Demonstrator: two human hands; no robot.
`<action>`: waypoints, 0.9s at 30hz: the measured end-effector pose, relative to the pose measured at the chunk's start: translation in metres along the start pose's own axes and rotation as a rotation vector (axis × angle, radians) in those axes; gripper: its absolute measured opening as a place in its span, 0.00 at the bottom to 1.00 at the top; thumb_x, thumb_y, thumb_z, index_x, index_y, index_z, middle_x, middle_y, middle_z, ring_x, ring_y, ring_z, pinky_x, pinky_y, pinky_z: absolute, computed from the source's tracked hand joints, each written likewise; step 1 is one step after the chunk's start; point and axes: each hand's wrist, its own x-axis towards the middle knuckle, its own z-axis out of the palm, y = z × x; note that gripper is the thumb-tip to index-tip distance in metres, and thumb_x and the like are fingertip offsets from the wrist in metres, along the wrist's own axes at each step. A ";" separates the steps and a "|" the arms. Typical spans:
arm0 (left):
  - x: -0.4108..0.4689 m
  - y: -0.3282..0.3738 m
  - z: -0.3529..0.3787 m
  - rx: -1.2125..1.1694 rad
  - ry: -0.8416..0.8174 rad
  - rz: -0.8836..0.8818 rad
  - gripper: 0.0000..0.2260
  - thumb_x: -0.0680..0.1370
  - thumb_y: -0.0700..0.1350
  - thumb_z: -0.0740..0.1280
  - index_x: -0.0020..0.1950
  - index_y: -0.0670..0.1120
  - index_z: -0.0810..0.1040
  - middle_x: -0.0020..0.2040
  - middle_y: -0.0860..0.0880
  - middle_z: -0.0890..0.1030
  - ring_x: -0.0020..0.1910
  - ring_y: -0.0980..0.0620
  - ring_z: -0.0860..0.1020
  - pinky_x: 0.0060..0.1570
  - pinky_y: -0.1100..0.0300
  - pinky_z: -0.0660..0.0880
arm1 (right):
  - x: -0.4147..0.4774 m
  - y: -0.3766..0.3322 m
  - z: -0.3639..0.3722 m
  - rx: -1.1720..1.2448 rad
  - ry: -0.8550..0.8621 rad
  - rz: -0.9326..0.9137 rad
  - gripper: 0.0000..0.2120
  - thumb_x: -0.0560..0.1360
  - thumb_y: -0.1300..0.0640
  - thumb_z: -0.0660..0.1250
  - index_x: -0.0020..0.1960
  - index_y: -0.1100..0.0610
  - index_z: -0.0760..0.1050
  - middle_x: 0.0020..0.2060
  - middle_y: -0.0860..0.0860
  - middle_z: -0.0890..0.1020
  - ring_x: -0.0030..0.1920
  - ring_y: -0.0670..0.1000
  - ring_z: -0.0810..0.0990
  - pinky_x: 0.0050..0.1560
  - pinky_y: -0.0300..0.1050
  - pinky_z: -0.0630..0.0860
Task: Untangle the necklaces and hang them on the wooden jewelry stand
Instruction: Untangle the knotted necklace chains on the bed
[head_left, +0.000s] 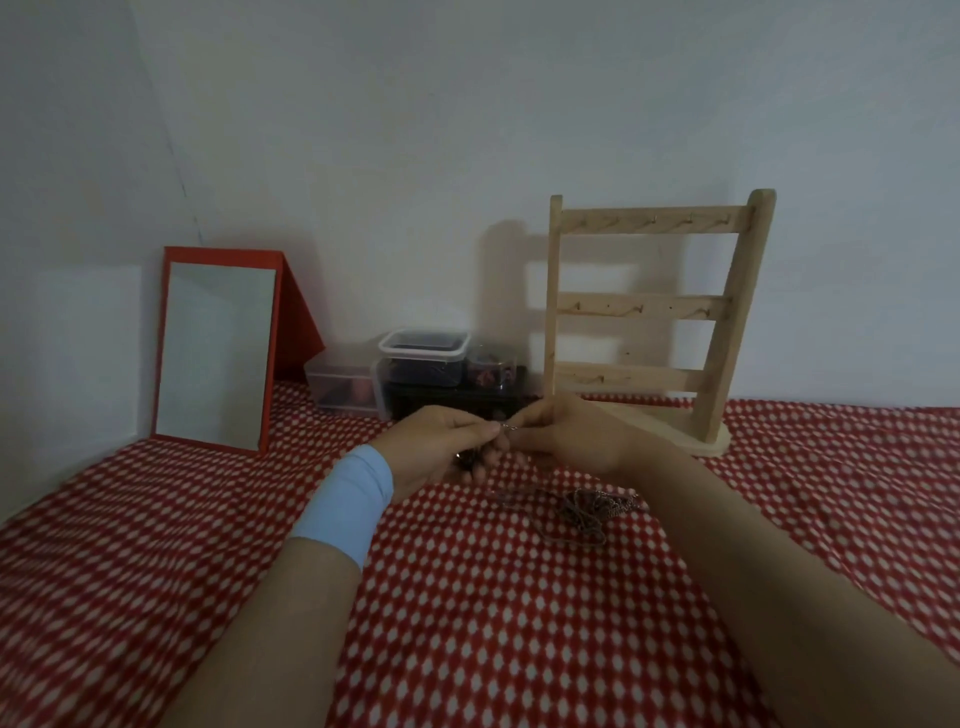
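**On the red dotted cloth (519, 623): both hands pinch one chain end**

Clock dirs are taken from the spot where the fingertips meet.

The cloth covers the whole surface up to a pale wall (467, 130); its near edge and sides are cut off by the frame.

The wooden jewelry stand (644, 306) is upright at approx 2 o'clock, against the wall. It has 3 rails w/ small hooks, none carrying a necklace. The right hand hides the stand's lower L corner.

A red-framed mirror (215, 353) leans back at 9–10 o'clock.

Both forearms come in from the bottom edge, elbows out of frame, and meet near centre.

Clear plastic boxes (423, 358) are stacked at 10–11 o'clock. Their contents are dark and too dim to identify.

The left hand (441, 447), w/ a light blue wristband (345, 501), has its fingers curled, thumb and forefinger pinching. Something small and dark sits under its fingers; can't tell what.

The right hand (566, 436) has its back to the camera and its fingertips pinch the same point.

The necklaces (592, 512) lie in a tangled heap on the cloth at 4–5 o'clock, just under the right wrist. A thin strand trails from the heap toward the hands, but the link-up is too faint to confirm.

The chain end (506, 427) is a tiny metal ring or clasp held between the 2 pinches, off the cloth. Its detail is blurred.
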 end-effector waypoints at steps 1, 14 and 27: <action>0.001 -0.001 -0.003 -0.001 -0.019 -0.024 0.11 0.81 0.44 0.64 0.46 0.41 0.84 0.38 0.45 0.80 0.34 0.52 0.77 0.36 0.61 0.75 | 0.003 0.001 0.001 0.010 0.004 0.020 0.10 0.82 0.56 0.66 0.49 0.55 0.86 0.42 0.54 0.86 0.40 0.47 0.81 0.50 0.48 0.79; 0.008 -0.007 -0.027 0.204 0.034 0.012 0.06 0.75 0.39 0.72 0.51 0.43 0.83 0.42 0.41 0.86 0.42 0.46 0.85 0.44 0.56 0.81 | 0.013 0.014 0.008 0.082 0.120 0.020 0.09 0.80 0.57 0.69 0.43 0.56 0.85 0.37 0.47 0.86 0.36 0.44 0.82 0.42 0.38 0.77; 0.004 -0.007 -0.033 0.437 -0.029 0.056 0.05 0.77 0.44 0.70 0.52 0.49 0.84 0.34 0.56 0.83 0.36 0.57 0.78 0.42 0.63 0.76 | 0.009 0.007 0.015 0.118 0.094 0.069 0.09 0.81 0.55 0.68 0.47 0.58 0.85 0.24 0.40 0.79 0.24 0.37 0.74 0.27 0.31 0.69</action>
